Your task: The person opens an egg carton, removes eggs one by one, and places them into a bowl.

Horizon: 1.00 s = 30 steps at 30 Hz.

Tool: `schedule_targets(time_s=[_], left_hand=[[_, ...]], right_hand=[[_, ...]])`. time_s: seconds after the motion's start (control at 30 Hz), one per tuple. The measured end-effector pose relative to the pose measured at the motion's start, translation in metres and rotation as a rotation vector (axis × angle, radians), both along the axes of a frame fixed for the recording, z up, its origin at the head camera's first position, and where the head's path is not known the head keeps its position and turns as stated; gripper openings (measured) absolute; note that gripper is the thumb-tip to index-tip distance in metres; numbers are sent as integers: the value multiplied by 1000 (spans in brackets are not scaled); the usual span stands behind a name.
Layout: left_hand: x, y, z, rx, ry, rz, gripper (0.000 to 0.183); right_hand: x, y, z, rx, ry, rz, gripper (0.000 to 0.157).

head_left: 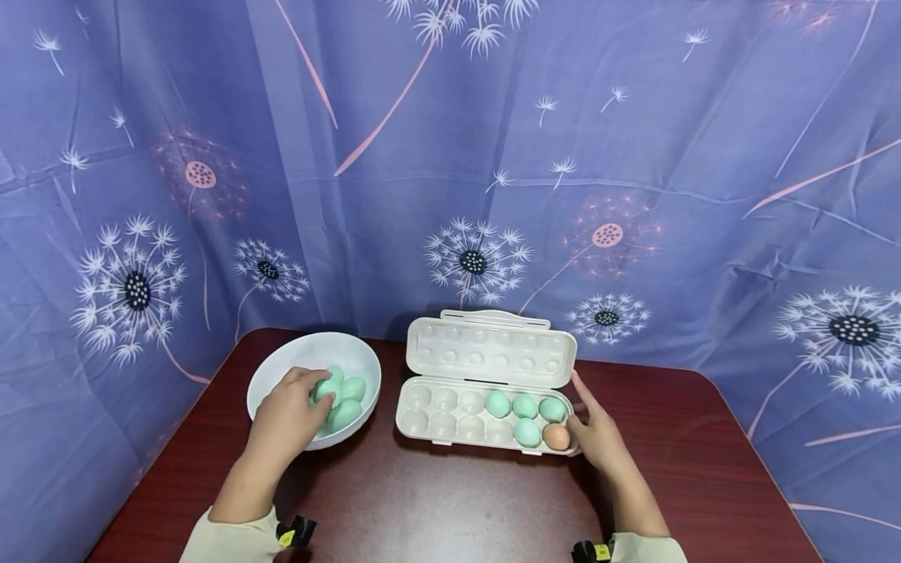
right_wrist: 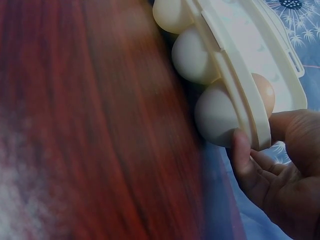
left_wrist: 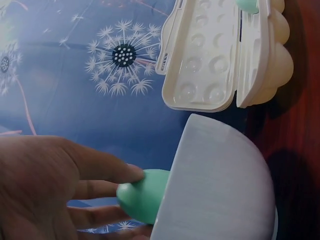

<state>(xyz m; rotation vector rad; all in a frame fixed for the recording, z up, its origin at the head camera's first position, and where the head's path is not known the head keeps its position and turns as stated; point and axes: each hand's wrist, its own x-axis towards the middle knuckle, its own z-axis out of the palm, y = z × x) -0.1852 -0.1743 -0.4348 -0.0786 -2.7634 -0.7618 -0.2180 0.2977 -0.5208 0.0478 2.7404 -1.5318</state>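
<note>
My left hand reaches into a white bowl and pinches a pale green egg between thumb and fingers. In the left wrist view that egg shows beside the bowl's rim. More green eggs lie in the bowl, partly hidden by the hand. An egg carton of whitish plastic stands with its lid raised. Its right end holds green eggs and one brown egg. My right hand grips that end, fingers curled round its edge in the right wrist view.
The dark red wooden table carries the bowl at left and the carton right of it. A blue curtain with dandelion prints hangs right behind the table and along both sides. Cups at the carton's left hold no eggs.
</note>
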Motion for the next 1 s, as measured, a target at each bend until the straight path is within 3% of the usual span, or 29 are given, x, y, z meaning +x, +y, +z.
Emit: schedule_targets(time_s=[0.27, 1.0], left_hand=[[-1, -3, -4, -24, -106, -10, 35], [-12, -4, -21, 17, -20, 12, 37]], right_hand=[[0, 0, 0, -4, -14, 0, 81], [-1, 0, -1, 23, 2, 4, 80]])
